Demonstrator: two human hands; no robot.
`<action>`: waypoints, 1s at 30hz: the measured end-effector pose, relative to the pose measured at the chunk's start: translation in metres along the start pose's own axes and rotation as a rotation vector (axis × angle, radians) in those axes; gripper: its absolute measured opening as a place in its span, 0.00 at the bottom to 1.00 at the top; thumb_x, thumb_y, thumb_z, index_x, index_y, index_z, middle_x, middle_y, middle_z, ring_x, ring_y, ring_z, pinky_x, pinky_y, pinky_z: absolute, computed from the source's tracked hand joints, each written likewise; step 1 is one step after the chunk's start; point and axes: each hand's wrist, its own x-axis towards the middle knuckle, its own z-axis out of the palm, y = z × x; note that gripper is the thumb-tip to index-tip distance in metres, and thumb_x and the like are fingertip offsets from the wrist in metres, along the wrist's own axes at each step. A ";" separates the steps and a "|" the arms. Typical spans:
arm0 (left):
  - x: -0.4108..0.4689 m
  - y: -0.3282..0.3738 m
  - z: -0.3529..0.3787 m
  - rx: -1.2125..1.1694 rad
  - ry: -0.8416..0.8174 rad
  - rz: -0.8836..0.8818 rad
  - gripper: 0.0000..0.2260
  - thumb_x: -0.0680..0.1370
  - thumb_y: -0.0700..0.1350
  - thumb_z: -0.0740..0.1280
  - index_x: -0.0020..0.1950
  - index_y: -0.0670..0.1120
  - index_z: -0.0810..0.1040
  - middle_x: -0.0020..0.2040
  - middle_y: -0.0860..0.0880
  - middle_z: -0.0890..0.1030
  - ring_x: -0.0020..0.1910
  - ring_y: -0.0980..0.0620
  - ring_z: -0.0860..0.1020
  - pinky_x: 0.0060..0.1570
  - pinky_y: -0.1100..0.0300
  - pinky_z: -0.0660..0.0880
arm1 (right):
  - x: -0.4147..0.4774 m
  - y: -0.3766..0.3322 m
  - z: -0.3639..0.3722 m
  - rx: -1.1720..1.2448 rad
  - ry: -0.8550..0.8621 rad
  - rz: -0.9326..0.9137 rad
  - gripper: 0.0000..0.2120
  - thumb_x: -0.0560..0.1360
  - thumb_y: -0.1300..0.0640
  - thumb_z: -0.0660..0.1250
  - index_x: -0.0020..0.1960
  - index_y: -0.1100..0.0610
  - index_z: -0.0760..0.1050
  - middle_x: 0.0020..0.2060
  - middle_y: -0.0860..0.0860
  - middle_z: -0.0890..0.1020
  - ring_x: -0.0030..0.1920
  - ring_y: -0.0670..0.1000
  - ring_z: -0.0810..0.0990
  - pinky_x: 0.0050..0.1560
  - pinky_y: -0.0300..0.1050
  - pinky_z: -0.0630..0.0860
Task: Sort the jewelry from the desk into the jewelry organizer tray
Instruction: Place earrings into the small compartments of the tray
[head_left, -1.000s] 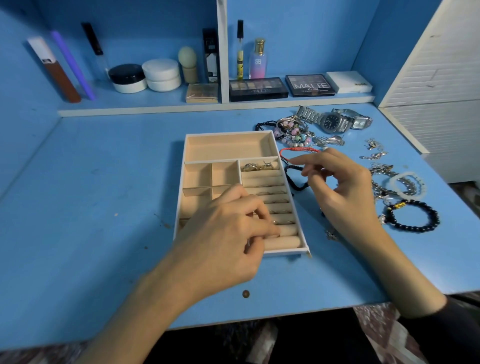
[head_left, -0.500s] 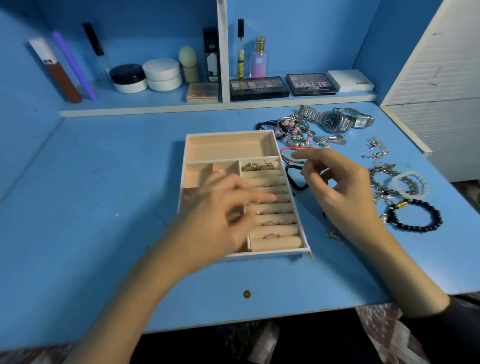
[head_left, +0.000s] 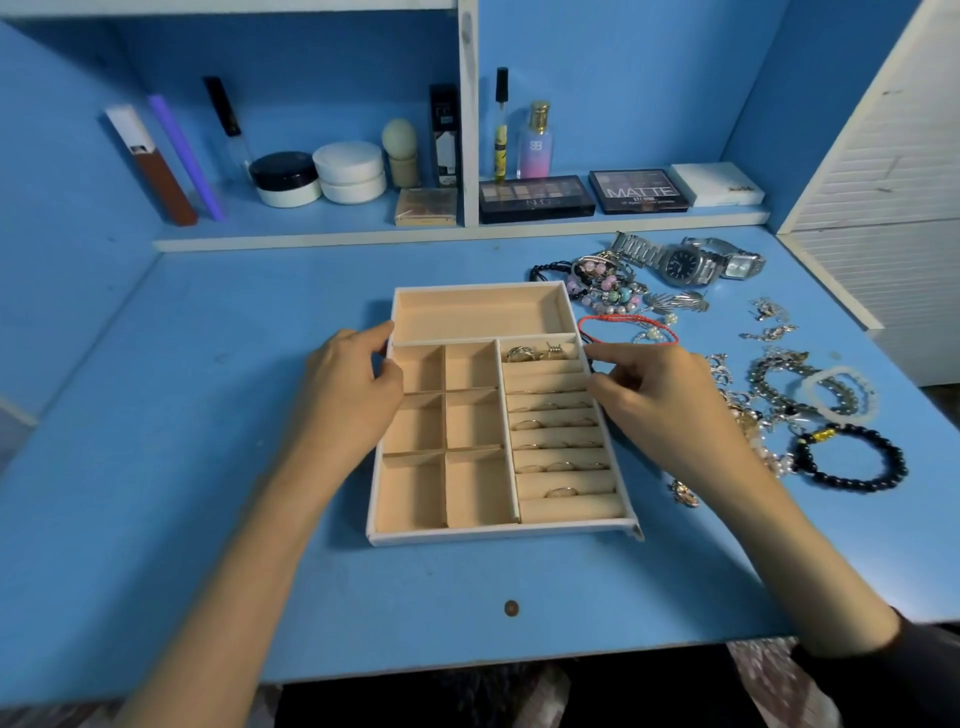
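Observation:
The beige jewelry organizer tray (head_left: 498, 535) lies in the middle of the blue desk (head_left: 208, 467). Several rings (head_left: 561, 491) sit in its ring rolls on the right, and a few more lie in the small slot (head_left: 537, 353) above them. Its other compartments hold nothing. My left hand (head_left: 348, 384) grips the tray's left wall, thumb on the upper left rim. My right hand (head_left: 660, 400) pinches the right rim. Loose jewelry lies to the right: a red cord bracelet (head_left: 608, 318), a black bead bracelet (head_left: 852, 457), a white bead bracelet (head_left: 836, 395) and two watches (head_left: 685, 265).
A pile of bead bracelets (head_left: 602, 283) lies behind the tray's far right corner, and a small earring (head_left: 684, 492) lies near my right wrist. Cosmetics and palettes (head_left: 535, 200) stand on the back shelf. A white louvred panel (head_left: 883, 208) borders the desk's right side.
My left hand has left the ring rolls and gone to the tray's left wall. My right hand has come down onto the tray's right rim.

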 end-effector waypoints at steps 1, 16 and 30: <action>0.000 0.000 0.000 0.008 0.003 0.002 0.16 0.76 0.37 0.58 0.62 0.46 0.76 0.47 0.43 0.76 0.33 0.49 0.68 0.37 0.59 0.63 | 0.000 0.000 0.001 -0.009 0.005 -0.003 0.10 0.71 0.63 0.62 0.48 0.68 0.77 0.34 0.68 0.77 0.31 0.47 0.62 0.29 0.40 0.58; -0.002 0.011 0.012 -0.025 -0.029 -0.001 0.19 0.77 0.40 0.59 0.68 0.47 0.71 0.53 0.47 0.74 0.44 0.49 0.71 0.41 0.65 0.62 | -0.002 0.007 -0.020 0.018 -0.057 0.016 0.13 0.75 0.56 0.65 0.58 0.52 0.78 0.28 0.58 0.77 0.23 0.44 0.65 0.27 0.32 0.65; 0.001 0.059 0.017 -0.215 0.062 0.205 0.16 0.76 0.42 0.62 0.63 0.53 0.73 0.59 0.52 0.72 0.54 0.54 0.72 0.54 0.59 0.69 | -0.016 0.005 -0.037 0.086 -0.411 0.053 0.51 0.59 0.39 0.70 0.75 0.43 0.48 0.43 0.45 0.75 0.32 0.39 0.75 0.38 0.36 0.74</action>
